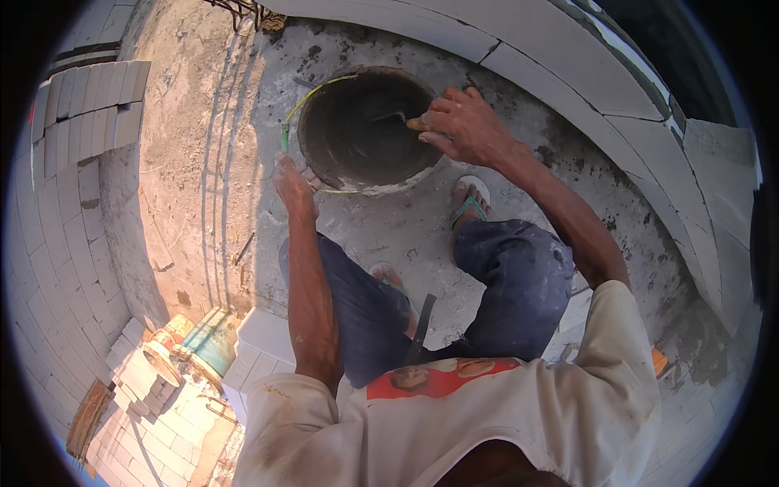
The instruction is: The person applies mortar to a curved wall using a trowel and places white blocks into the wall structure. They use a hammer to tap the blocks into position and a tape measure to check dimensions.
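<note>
A round dark bucket [369, 174], grey-coated inside, stands on the concrete floor in front of me. Its yellow wire handle with a green grip [285, 138] hangs over the left side. My left hand [297, 187] is closed on the near-left rim, fingertips over the edge and thumb beside the green grip. Across the right rim reaches my right hand [469, 126], closed round the wooden handle of a trowel [415, 124]. Its metal blade points down into the bucket, mostly lost in shadow. What lies at the bottom is too dark to make out.
A low wall of pale blocks [568, 73] curves along the far and right side. At left rise stacked blocks [89, 105]. Buckets [207, 341] stand at lower left near loose blocks [260, 349]. My sandalled feet [471, 199] are close to the bucket.
</note>
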Demonstrator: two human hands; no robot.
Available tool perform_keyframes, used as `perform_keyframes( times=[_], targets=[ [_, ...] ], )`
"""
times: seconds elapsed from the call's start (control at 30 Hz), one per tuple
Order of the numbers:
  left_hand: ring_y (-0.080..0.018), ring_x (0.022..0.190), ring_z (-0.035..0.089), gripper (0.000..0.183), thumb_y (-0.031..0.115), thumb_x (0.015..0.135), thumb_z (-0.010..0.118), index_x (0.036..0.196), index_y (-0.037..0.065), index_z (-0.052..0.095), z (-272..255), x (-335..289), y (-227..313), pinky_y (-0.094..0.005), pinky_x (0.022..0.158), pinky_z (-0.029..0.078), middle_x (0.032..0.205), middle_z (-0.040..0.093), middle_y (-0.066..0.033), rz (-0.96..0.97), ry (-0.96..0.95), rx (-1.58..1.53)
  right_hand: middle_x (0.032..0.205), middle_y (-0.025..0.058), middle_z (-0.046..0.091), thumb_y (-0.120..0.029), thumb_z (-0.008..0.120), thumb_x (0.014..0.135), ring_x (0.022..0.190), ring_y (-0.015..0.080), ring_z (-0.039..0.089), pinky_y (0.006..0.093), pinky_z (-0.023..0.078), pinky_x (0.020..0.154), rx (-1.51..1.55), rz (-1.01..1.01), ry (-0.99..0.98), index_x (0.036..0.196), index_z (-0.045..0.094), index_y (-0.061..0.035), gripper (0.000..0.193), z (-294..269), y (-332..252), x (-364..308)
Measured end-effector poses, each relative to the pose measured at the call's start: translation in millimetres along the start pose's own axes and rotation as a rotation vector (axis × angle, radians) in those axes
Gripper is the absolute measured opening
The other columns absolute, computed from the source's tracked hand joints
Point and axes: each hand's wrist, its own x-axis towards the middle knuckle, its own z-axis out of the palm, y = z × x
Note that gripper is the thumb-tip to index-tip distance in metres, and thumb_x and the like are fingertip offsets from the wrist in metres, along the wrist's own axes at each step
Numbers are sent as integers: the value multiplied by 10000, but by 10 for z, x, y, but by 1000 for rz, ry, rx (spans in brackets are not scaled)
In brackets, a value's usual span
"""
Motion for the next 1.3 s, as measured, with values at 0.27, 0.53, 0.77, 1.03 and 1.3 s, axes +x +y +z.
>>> perform_keyframes(
  times=[0.27,0.53,0.77,1.03,1.3],
  targets=[
    [-163,768,658,426,379,1133,435,1237,10,622,76,370,5,-317,658,550,992,690,-80,159,-380,-151,935,17,766,-290,677,869,988,209,653,426,315,902,-936,-104,-526,868,830,-235,162,1011,-203,655],
    [-101,761,640,374,359,1110,547,1115,18,699,572,72,98,-256,688,525,908,702,-28,381,-659,-359,962,112,762,-320,594,975,977,334,730,500,567,689,-485,439,-366,1116,692,-56,315,621,110,25],
    [-65,761,588,364,364,1107,552,1085,34,704,703,-266,52,-240,688,479,897,681,9,429,-803,-293,968,152,696,-176,635,940,955,311,715,411,580,739,-697,133,-154,1144,685,11,282,623,30,-568],
    [-47,735,531,373,380,1104,560,1061,43,713,734,-420,10,-234,665,429,849,638,43,497,-776,-281,992,161,705,-156,658,885,911,327,725,440,584,761,-475,38,-330,1110,719,-22,269,922,-69,-942],
    [-71,742,518,377,372,1108,545,1117,35,714,853,-422,-60,-253,684,437,847,622,37,529,-732,-215,922,150,736,-256,759,902,815,278,725,470,525,676,242,466,-257,1019,724,-14,271,708,-184,-1072]
  ],
)
